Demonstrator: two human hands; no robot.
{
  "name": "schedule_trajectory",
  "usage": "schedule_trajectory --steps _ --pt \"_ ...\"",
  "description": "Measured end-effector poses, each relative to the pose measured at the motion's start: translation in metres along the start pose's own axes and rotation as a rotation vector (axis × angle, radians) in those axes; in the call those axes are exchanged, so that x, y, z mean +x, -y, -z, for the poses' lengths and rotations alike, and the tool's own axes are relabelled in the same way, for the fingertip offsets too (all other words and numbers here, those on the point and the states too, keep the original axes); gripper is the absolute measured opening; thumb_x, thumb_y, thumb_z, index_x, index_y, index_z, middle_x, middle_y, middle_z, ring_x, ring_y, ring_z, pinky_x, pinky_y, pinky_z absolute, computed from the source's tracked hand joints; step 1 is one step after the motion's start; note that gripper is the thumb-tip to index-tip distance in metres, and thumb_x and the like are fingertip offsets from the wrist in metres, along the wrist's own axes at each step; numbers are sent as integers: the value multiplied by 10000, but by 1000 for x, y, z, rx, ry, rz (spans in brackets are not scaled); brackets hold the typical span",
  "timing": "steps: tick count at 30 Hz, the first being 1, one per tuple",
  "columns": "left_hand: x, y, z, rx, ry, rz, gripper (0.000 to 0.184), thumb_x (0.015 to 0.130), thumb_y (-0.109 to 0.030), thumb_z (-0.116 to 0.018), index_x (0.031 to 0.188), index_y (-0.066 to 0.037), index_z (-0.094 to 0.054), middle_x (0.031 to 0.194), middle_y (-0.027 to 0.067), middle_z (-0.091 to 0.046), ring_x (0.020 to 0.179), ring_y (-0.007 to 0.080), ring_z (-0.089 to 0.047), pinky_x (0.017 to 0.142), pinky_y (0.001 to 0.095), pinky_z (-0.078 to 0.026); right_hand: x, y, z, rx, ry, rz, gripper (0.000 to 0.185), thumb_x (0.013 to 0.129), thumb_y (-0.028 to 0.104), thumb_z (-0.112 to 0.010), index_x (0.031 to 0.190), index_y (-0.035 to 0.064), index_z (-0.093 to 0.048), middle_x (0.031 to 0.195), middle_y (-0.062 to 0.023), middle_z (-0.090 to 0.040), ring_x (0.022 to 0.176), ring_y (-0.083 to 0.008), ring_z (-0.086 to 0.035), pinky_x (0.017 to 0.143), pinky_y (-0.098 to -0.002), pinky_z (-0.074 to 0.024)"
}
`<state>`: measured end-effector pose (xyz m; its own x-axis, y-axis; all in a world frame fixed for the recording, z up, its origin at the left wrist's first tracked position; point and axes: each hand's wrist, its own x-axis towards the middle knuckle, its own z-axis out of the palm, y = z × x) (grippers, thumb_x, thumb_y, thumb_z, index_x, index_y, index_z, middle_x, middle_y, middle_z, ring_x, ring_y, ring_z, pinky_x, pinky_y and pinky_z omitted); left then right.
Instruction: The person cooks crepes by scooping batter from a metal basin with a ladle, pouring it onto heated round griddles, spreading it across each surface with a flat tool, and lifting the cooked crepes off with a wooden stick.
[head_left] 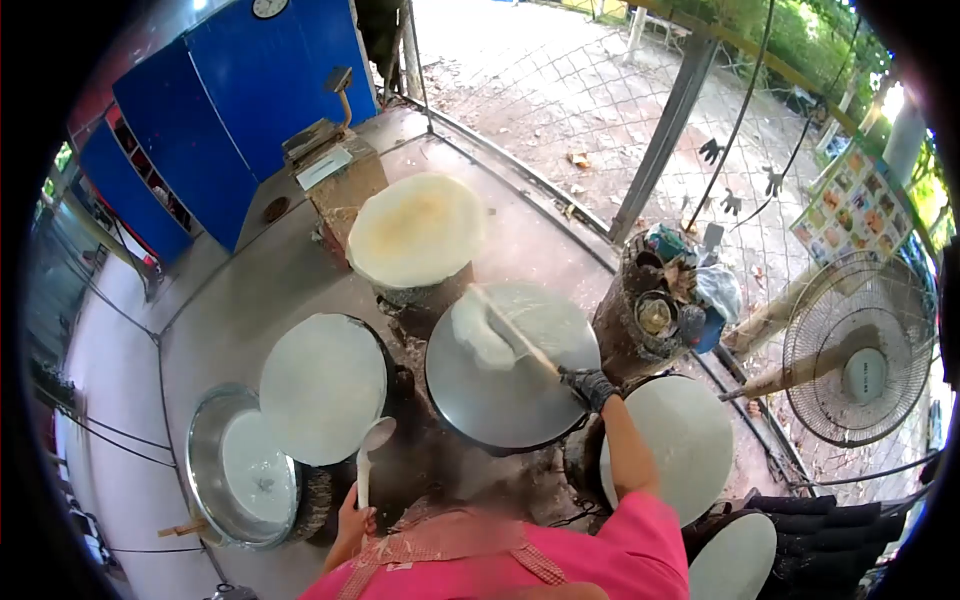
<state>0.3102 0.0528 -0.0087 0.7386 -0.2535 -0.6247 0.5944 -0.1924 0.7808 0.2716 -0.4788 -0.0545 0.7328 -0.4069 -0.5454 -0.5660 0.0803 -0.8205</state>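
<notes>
My left hand [354,522] is closed around the handle of a pale ladle [364,478], whose bowl points up beside the left griddle's edge. My right hand [590,387], in a dark glove, grips a long wooden spreader [522,340]. The spreader's far end reaches across the middle griddle [480,408], over white batter [478,335] lying on its upper part. To the left, a pale round sheet [325,390] covers another griddle. A metal basin [203,430] of white liquid batter [258,465] stands left of that.
Behind the griddles, a round pale sheet with a browned centre [418,230] lies on a stand. Right of my right arm is another pale-topped griddle [668,450]. A cluttered drum [625,310] and a standing fan [860,350] are near the wire fence.
</notes>
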Motion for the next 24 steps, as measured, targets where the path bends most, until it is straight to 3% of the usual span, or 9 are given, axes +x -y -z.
schedule_trajectory --steps 1,3,5,8,10,12,15,21,24 --pt "0 0 -1 -34 -21 26 657 729 99 -440 1290 -193 -264 565 23 -395 445 96 -363 374 238 -300 13 -29 -4 -243 97 149 291 746 161 -581 1033 118 -554 815 -68 -565 656 -144 -511 534 -258 -414" --pt "-2 -2 -2 -66 -40 44 657 729 96 -440 1290 -195 -264 563 25 -396 436 98 -358 371 241 -299 5 -73 0 -215 224 213 316 750 150 -572 1062 110 -545 893 -100 -583 755 -152 -558 605 -255 -454" --pt "-6 -1 -1 -100 -30 42 664 725 91 -437 1294 -197 -254 553 31 -395 418 103 -349 362 248 -296 -2 -96 14 332 262 51 275 757 150 -582 1024 85 -566 812 -96 -595 671 -142 -558 548 -239 -450" --pt "-14 1 3 -49 -83 42 661 732 80 -430 1299 -198 -236 537 33 -385 401 106 -347 352 253 -294 41 -60 32 570 201 -7 205 743 185 -600 920 82 -609 680 -64 -570 542 -134 -515 450 -245 -406" --pt "-22 0 -1 -86 -123 50 655 733 75 -436 1298 -194 -241 539 33 -385 403 106 -349 352 249 -295 34 15 26 287 19 -43 175 713 216 -630 828 85 -623 567 -29 -521 422 -118 -411 376 -262 -341" --pt "-23 15 6 -107 -148 17 648 733 70 -442 1294 -187 -247 539 31 -380 406 103 -351 354 241 -292 20 54 7 -52 124 -121 177 694 237 -639 769 80 -609 495 -33 -485 365 -124 -365 347 -265 -306" --pt "-29 13 3 -94 -135 25 630 738 66 -425 1290 -179 -246 534 25 -371 398 94 -341 352 233 -277 24 -7 12 -258 247 -53 204 718 235 -611 846 77 -588 516 -23 -481 371 -126 -389 343 -270 -317" --pt "-53 8 1 -104 -179 44 642 744 62 -419 1300 -194 -225 528 24 -366 383 99 -327 343 240 -286 71 -68 42 -86 365 328 304 732 237 -595 987 77 -552 539 -12 -480 390 -110 -411 342 -258 -331" --pt "-58 14 4 -103 -195 20 659 745 68 -411 1307 -214 -212 534 21 -374 389 93 -324 345 235 -286 39 53 5 54 209 -109 214 700 222 -620 852 75 -584 486 -59 -442 403 -121 -445 368 -292 -366"
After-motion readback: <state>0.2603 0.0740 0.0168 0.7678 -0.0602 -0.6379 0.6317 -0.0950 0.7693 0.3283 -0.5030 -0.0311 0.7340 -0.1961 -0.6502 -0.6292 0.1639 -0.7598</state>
